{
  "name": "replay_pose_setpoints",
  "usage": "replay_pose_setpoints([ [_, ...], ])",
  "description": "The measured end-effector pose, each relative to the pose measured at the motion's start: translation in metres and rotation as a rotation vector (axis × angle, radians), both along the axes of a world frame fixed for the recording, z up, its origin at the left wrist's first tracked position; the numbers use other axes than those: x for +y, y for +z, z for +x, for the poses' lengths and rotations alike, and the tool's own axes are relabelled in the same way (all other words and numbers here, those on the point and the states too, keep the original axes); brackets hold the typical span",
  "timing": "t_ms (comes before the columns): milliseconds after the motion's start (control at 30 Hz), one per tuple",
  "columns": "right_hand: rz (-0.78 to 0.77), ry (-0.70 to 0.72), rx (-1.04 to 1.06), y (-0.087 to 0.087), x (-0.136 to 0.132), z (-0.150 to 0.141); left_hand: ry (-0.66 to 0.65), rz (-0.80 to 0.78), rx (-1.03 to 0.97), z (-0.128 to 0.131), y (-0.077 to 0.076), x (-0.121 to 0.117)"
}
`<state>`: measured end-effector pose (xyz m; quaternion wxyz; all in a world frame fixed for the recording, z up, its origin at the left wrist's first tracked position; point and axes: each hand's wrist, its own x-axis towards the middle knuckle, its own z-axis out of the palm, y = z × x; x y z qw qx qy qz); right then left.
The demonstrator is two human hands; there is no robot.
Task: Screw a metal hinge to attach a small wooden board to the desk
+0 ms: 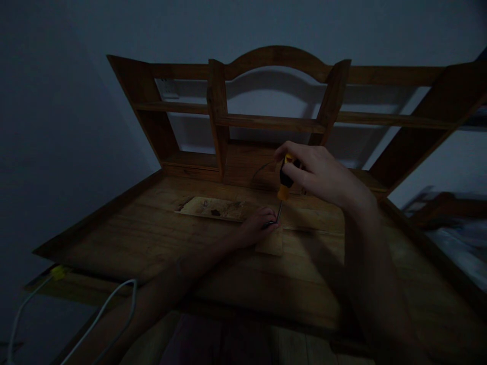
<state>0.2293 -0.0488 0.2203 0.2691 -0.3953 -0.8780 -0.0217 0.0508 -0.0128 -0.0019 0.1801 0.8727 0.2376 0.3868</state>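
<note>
My right hand [317,172] grips a yellow and black screwdriver [283,192] by its handle. The metal shaft points down, slightly tilted, and its tip ends at the fingers of my left hand [255,228]. Those left fingers are curled low over the desktop, pressed around something small and dark that is mostly hidden. Beneath them lies a small flat piece of wood [271,247]. Just beyond my left hand is a longer wooden strip [201,207] with a rough, damaged surface and a dark hole or spot. Dim light obscures the finer details.
A wooden desk [144,238] spreads under both hands, with a wooden shelf unit [270,123] along its back against the wall. White cable [134,299] loops across the lower left, near a yellow piece [58,272] at the desk's edge. A thin dark wire [261,169] curves behind the screwdriver.
</note>
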Motion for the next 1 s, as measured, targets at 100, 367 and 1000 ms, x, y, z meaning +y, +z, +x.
replay_pose_setpoints([
  [100,0.032,-0.007,-0.012,-0.001,0.0,-0.001,-0.008,-0.012,0.002,-0.001,0.001,0.0],
  [367,-0.018,0.034,-0.026,-0.001,-0.003,-0.002,0.007,-0.03,0.03,-0.001,0.001,0.0],
  [1000,-0.003,0.035,-0.024,-0.001,-0.007,-0.006,0.048,0.033,0.044,-0.007,0.013,-0.005],
])
